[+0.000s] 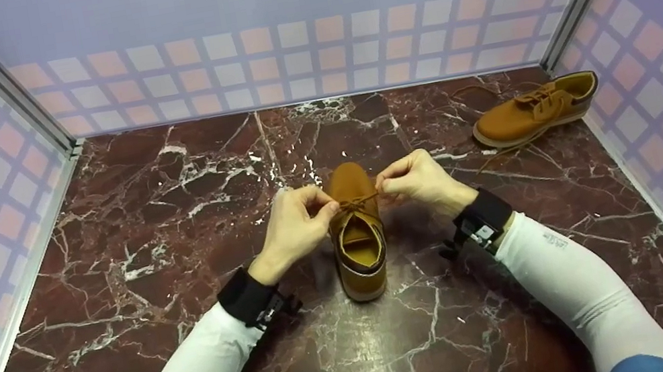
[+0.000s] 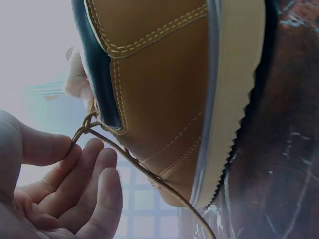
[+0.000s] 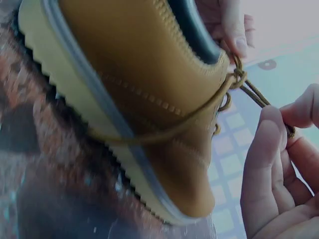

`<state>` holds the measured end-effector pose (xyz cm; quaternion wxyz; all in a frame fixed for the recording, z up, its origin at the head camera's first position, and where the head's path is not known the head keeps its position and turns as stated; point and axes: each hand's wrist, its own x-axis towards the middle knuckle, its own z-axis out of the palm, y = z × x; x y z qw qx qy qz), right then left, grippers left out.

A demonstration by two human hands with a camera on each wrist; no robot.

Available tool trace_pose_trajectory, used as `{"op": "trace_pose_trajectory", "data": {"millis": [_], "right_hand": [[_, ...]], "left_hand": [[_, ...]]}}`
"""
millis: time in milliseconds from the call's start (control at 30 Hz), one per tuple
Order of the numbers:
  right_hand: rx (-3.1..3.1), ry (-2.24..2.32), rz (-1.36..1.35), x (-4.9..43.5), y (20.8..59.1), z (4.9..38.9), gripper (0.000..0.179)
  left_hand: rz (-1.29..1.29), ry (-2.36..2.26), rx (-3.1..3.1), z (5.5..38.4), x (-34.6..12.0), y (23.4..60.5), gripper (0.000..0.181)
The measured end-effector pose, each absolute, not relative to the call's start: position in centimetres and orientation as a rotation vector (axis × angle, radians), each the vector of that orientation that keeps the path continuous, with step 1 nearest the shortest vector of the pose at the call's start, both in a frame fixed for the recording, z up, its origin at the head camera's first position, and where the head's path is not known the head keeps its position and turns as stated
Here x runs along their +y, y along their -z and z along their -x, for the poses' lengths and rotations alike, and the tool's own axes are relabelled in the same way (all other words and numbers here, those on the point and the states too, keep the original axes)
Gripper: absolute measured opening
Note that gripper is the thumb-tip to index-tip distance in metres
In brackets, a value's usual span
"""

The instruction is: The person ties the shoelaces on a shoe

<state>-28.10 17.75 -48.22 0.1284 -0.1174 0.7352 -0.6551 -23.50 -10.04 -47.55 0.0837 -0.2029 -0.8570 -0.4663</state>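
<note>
A tan lace-up shoe [image 1: 349, 179] stands upright on the marbled surface, toe pointing away from me. Its brown shoelace [image 3: 239, 77] is looped into a knot over the tongue, and loose ends hang down both sides. On the left, my left hand [image 1: 300, 219] pinches one loop of the lace between thumb and index finger. My right hand [image 1: 422, 180] pinches the opposite loop between thumb and fingers, just right of the shoe. In the left wrist view, the lace runs from the knot down along the shoe's side [image 2: 159, 99].
A second tan shoe [image 1: 523, 114] lies at the back right near the wall, its laces trailing on the surface. Checkered panels [image 1: 295, 59] enclose the dark red marbled surface [image 1: 177, 240] at the back and sides.
</note>
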Motion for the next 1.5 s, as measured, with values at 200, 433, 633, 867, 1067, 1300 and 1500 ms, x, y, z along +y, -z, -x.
{"op": "trace_pose_trajectory", "data": {"millis": [200,433,633,867,1067,1300,1500], "right_hand": [[2.173,1.852,0.281,19.3,50.0,28.1,0.023],[2.127,1.873,0.252,19.1,50.6,27.8,0.027],[2.092,1.901,0.176,19.0,51.0,27.3,0.029],[2.087,1.984,0.09,18.2,51.7,25.7,0.028],[1.996,2.124,-0.09,16.4,51.1,22.5,0.057],[1.827,2.118,-0.035,14.7,49.8,19.1,0.077],[1.766,2.059,-0.018,13.7,49.4,18.1,0.085]], "left_hand": [[0.438,1.507,-2.667,22.8,-10.7,48.4,0.007],[0.334,1.781,-2.616,22.7,-11.2,48.7,0.008],[0.302,1.852,-2.607,22.8,-11.4,49.1,0.01],[0.25,1.97,-2.55,22.3,-10.8,49.3,0.019],[-0.069,2.432,-2.316,20.2,-9.2,49.3,0.076],[-0.007,2.544,-2.266,17.2,-7.5,49.2,0.085],[0.06,2.573,-2.224,16.4,-6.6,49.1,0.087]]}}
